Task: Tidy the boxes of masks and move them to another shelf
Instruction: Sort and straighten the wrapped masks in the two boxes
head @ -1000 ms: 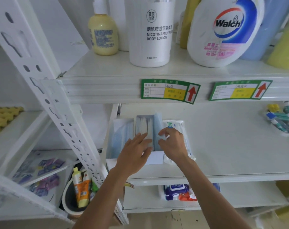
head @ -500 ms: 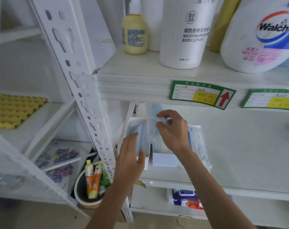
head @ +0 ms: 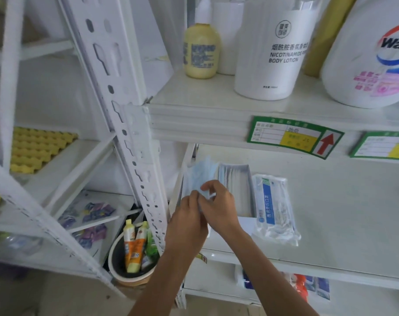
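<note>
I am seeing both hands, left hand (head: 189,215) and right hand (head: 219,206), pinching blue masks (head: 199,176) just left of the open mask box (head: 237,185).

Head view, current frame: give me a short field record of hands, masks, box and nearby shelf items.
left hand: pinches the blue masks at their lower edge
right hand: fingers curled on the same masks
blue masks: loose stack, held up above the shelf's left end
mask box: open, white, on the middle shelf, right of the hands
sealed mask pack: lies flat just right of the box
upper shelf: yellow bottle, body lotion tub, detergent jug
price tag: green, red arrow pointing up
</note>
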Motion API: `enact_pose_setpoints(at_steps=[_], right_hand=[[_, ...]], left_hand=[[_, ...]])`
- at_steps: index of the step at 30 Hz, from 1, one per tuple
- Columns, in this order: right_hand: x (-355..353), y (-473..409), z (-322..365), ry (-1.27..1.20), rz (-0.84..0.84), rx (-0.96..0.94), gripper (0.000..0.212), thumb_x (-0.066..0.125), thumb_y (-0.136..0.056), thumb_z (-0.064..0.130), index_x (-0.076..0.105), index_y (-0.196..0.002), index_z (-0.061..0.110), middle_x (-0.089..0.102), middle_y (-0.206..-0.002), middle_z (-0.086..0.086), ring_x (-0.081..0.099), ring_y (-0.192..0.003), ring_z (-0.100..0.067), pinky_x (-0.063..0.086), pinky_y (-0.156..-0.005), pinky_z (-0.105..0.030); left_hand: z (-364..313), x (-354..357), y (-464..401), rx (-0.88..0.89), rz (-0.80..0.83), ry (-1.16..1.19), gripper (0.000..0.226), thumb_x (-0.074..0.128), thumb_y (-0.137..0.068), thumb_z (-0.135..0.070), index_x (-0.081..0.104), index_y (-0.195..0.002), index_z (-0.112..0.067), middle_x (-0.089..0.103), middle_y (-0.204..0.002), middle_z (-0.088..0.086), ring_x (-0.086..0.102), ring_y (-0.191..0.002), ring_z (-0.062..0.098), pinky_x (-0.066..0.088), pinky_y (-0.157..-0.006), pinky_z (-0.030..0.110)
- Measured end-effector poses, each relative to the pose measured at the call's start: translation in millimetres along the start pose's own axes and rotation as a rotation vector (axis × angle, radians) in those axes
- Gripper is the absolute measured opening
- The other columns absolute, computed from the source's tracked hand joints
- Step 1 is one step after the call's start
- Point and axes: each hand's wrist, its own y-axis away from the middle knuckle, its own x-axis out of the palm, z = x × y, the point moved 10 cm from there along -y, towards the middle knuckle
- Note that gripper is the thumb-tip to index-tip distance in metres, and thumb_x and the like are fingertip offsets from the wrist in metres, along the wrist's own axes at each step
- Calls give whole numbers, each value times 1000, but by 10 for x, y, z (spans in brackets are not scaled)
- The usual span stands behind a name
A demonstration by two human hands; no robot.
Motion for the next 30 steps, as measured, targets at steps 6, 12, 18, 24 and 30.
enact_pose_setpoints(at_steps=[6, 12, 18, 24, 30], right_hand=[[177, 92, 34, -290, 179, -8, 42, 61, -92, 38, 41, -129, 37, 59, -107, 4, 65, -97, -14, 57, -77, -27], [300, 100, -20, -188, 271, 55, 31, 45, -101, 44, 55, -125, 27, 61, -117, 5, 61, -109, -15, 49, -89, -25], [197, 117, 136, 274, 225, -186, 33, 43, -101, 21, 63, -126, 13, 65, -126, -4, 59, -116, -20, 47, -100, -31], [20, 225, 96, 730, 87, -323, 28, 41, -95, 21, 69, -96, 17, 67, -108, 2, 54, -104, -23, 40, -90, -35], [-18, 273, -1, 871, 57, -341, 31, 50, -89, 23, 67, -113, 16, 64, -122, 1, 54, -110, -26, 40, -89, -38]], left_hand=[[51, -84, -46, -95, -41, -3, 41, 56, -99, -22, 39, -136, -18, 67, -115, 0, 72, -96, 23, 60, -77, 43], [70, -25, -134, -99, -35, -55, 35, 53, -99, -24, 40, -132, -17, 65, -109, -3, 70, -100, 17, 55, -89, 36], [-66, -156, -93, 66, -159, 111, 63, 61, -92, -20, 34, -149, -17, 46, -150, -1, 46, -134, 10, 33, -108, 18], [119, 169, -131, -34, 122, -206, 40, 52, -100, -27, 44, -139, -19, 43, -141, 3, 51, -130, 20, 53, -100, 40], [54, 171, -156, 12, 90, -264, 63, 58, -97, -26, 29, -152, -21, 11, -164, 8, 26, -150, 25, 45, -110, 44]])
